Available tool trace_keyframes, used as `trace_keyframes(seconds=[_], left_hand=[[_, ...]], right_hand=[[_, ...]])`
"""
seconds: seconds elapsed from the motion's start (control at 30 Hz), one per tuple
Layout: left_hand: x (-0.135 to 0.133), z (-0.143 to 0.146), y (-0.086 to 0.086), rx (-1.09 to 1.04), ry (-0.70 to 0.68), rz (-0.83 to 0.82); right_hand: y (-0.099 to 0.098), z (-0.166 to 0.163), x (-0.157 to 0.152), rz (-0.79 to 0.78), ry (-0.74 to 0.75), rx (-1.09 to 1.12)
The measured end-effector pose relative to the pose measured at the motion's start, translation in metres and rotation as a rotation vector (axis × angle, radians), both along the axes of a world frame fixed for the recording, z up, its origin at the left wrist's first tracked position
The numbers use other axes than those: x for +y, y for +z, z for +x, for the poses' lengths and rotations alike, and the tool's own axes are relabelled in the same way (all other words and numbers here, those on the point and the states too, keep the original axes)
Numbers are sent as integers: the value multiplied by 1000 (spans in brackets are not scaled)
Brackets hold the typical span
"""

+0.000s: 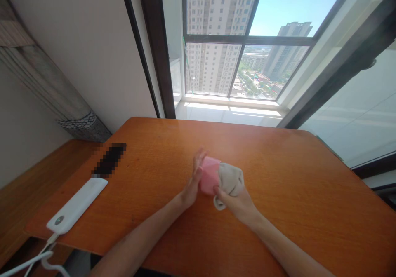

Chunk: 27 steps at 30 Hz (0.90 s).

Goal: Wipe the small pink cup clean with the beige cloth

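Observation:
A small pink box-shaped object (209,175) is held up over the middle of the wooden table (293,178). My left hand (193,182) grips it from its left side, thumb toward me and fingers around the far side. In my right hand (236,200) is a bunched light grey cloth (230,176), pressed against the pink object's right side. The right thumb lies over the near edge of the cloth, and a loose fold hangs below it. The cloth hides the object's right end, so I cannot tell exactly what kind of thing it is.
On the table's left side lies a white power strip-like device (77,207) with a white cable (46,256) running off the near edge. A pixelated dark patch (109,160) is beyond it. A window (229,42) stands behind the table, a curtain (62,75) at left.

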<state>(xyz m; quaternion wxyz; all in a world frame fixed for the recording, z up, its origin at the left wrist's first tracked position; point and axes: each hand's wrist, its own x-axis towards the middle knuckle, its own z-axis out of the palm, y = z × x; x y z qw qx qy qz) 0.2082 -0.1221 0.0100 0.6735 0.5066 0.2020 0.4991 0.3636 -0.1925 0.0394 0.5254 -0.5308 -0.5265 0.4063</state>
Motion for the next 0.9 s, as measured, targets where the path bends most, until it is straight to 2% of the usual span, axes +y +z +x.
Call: trace_keyframes(seconds=[0.1,0.13,0.17,0.2,0.27,0.33,0.4,0.47,0.53,0.6,0.63,0.73,0.8,0.83,0.9], left_hand=[[0,-6,-10,188,142,517],[0,-7,-12,216,168,615],[0,-7,-12,214,185,647],[-1,-7,-10,188,186,607],[-2,-6,-4,90,113,369],[-2,-3,5,8,-56,43],[1,-2,12,-27,-216,-225],[4,-2,16,-36,-289,-360],[5,-3,17,-58,-286,-368],[5,-4,13,-74,-218,-258],[5,-4,9,-55,-160,-146],[3,-7,-3,93,26,363],[2,-8,-10,175,101,621],[0,-8,-12,178,124,670],[-3,-7,-12,119,113,576]], right_hand=[[4,5,2,-187,55,351],[4,7,2,-203,102,389],[5,7,2,-190,152,364],[5,7,1,-144,199,279],[4,6,-1,27,243,-3],[1,4,-2,210,269,-302],[-3,2,-2,349,317,-506],[-7,2,-2,402,365,-591],[-9,2,-2,354,322,-534],[-8,2,-2,210,204,-360],[-7,1,-2,121,147,-245],[0,-1,0,-87,63,134],[2,-2,0,-117,47,274],[1,-2,-1,-99,40,268],[-2,-2,-3,-20,45,124]])
